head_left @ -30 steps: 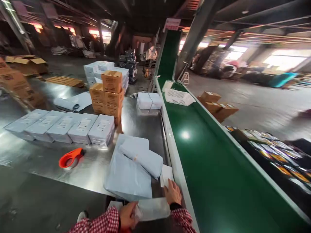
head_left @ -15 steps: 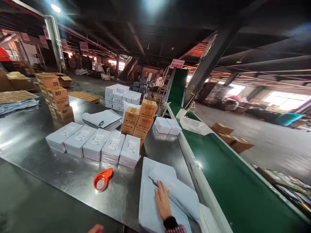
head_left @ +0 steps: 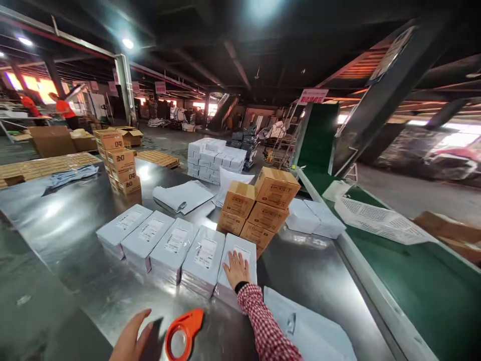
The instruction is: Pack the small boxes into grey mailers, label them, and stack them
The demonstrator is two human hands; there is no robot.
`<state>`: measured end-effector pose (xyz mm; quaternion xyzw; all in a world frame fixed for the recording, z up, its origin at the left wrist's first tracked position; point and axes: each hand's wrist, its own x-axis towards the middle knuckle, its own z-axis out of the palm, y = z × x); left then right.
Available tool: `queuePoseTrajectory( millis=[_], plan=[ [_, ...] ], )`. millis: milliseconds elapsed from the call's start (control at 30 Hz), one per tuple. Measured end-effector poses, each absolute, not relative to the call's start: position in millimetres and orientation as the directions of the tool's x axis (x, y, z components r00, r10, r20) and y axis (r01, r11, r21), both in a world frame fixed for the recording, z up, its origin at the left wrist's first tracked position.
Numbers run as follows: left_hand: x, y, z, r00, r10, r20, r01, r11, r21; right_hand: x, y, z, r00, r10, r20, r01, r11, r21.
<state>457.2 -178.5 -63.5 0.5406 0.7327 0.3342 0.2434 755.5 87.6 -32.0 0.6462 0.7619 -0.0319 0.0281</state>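
Pressing right hand (head_left: 236,269) on white package (head_left: 237,268)

place: a parcel packing warehouse, dim under a dark beamed ceiling.
work surface: a long steel table (head_left: 67,220) carried a row of white labelled parcels (head_left: 176,248) and stacked brown cartons (head_left: 259,208).
transport: a green conveyor belt (head_left: 413,281) ran beside it and climbed away.
stock: more white parcels (head_left: 216,159) sat stacked on the floor beyond.
supplies: an orange tape dispenser (head_left: 184,333) and mailer bags (head_left: 184,196) lay out.

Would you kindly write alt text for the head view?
The right hand rests flat on the last white parcel in a row on a steel table. The left hand hovers open beside an orange tape dispenser.
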Motion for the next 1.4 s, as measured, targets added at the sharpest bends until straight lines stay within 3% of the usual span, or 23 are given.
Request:
queuePoseTrajectory(
  millis=[167,267,367,500,700,800,933,1000,1100,1200,1400],
  plan=[
    [522.5,-32.1,7.4,0.034,0.981,0.193,0.859,-0.127,0.495,773.4,93.7,-33.6,-0.192,0.978,-0.084,0.981,0.189,-0.044],
    [564.1,44.1,8.5,0.23,0.959,0.164,0.879,-0.277,0.388,788.8,96.4,-39.3,-0.153,0.988,0.035,0.988,0.154,-0.011],
    [578.4,92.4,-15.3,0.331,0.942,0.046,0.863,-0.322,0.389,803.5,95.9,-60.5,-0.217,0.974,0.068,0.976,0.217,0.003],
    [575.3,110.2,-37.1,0.268,0.959,-0.094,0.882,-0.205,0.425,814.6,93.8,-86.1,-0.264,0.951,0.16,0.961,0.274,-0.044],
    [561.5,102.8,-29.6,0.2,0.979,0.03,0.883,-0.194,0.428,817.5,95.4,-89.3,-0.241,0.957,0.162,0.958,0.261,-0.12],
    [558.0,102.9,-31.8,0.14,0.988,-0.067,0.902,-0.1,0.419,815.3,94.0,-85.9,-0.243,0.964,0.11,0.961,0.254,-0.111],
    [534.9,108.0,-19.7,0.18,0.98,-0.085,0.905,-0.131,0.405,821.5,97.0,-87.9,-0.216,0.962,0.166,0.965,0.236,-0.11],
    [490.0,108.0,-3.1,0.091,0.995,-0.043,0.942,-0.072,0.329,829.7,103.3,-89.8,-0.222,0.96,0.173,0.96,0.246,-0.134],
    [375.1,97.3,23.7,-0.248,0.969,0.005,0.949,0.241,0.204,829.7,110.5,-87.3,-0.209,0.96,0.188,0.949,0.245,-0.197],
    [250.3,78.6,33.0,-0.497,0.868,-0.011,0.852,0.49,0.181,781.7,104.0,-73.8,-0.19,0.946,0.264,0.926,0.262,-0.272],
    [153.4,62.5,-12.0,-0.509,0.852,-0.121,0.834,0.523,0.177,546.5,88.6,-23.9,-0.492,0.805,0.331,0.732,0.589,-0.342]
  ],
)
